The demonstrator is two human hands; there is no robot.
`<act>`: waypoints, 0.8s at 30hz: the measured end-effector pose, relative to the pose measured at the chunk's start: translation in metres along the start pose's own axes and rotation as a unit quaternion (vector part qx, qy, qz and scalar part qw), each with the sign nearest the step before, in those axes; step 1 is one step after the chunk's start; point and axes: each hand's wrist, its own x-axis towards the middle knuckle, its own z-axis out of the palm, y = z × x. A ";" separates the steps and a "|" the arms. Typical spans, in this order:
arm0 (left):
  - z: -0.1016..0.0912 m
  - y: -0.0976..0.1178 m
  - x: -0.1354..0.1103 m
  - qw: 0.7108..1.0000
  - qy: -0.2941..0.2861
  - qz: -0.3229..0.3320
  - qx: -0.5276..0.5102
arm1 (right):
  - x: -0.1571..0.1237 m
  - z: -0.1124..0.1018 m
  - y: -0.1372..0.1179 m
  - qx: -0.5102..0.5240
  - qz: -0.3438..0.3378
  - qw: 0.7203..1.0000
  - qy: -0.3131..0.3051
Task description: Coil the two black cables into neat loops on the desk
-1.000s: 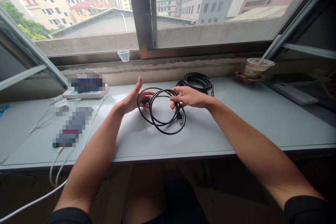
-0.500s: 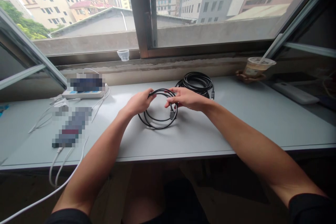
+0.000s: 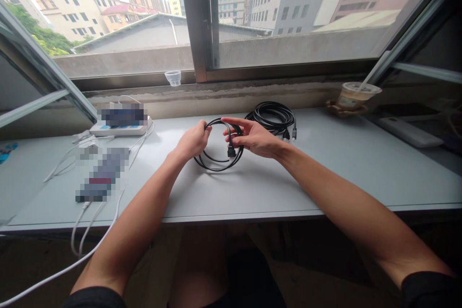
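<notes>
A thin black cable (image 3: 216,169) hangs in a loose coil of several loops just over the table. My left hand (image 3: 194,140) pinches the loops at their upper left, fingers closed. On the opposite side, my right hand (image 3: 257,138) has the loops between thumb and fingers, its index finger stretched out along the top. One cable end drops inside the coil near the right thumb and carries a black plug (image 3: 231,151). Behind the right hand lies a second, thicker coil of black cable (image 3: 276,111), with its plug ends (image 3: 294,134) resting on the table.
On the left of the table (image 3: 231,202) are a white power strip (image 3: 121,130), white charging cables (image 3: 77,231) and a blurred-out device (image 3: 103,173). A drink cup (image 3: 355,96) sits in a brown holder at right. A small clear cup (image 3: 173,78) stands on the window ledge.
The right index finger has stretched out to the left over the top of the coil. The plug has shifted slightly left and up. The left hand keeps its hold.
</notes>
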 end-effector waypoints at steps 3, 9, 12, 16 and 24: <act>0.003 0.002 -0.002 0.998 0.010 0.002 -0.057 | 0.001 0.000 0.002 -0.048 -0.003 0.999 0.023; 0.009 0.010 -0.003 0.997 -0.018 -0.003 -0.081 | 0.001 -0.002 -0.007 -0.099 -0.029 0.991 0.085; 0.001 0.007 0.002 0.988 -0.029 -0.021 -0.150 | 0.001 -0.006 -0.010 -0.080 -0.025 0.994 0.064; -0.020 -0.003 0.007 0.932 -0.100 -0.061 -0.342 | -0.001 -0.016 -0.014 -0.030 -0.004 1.000 -0.003; -0.050 -0.014 -0.003 0.803 -0.263 -0.051 -0.532 | -0.012 -0.025 -0.032 0.060 0.016 0.998 -0.015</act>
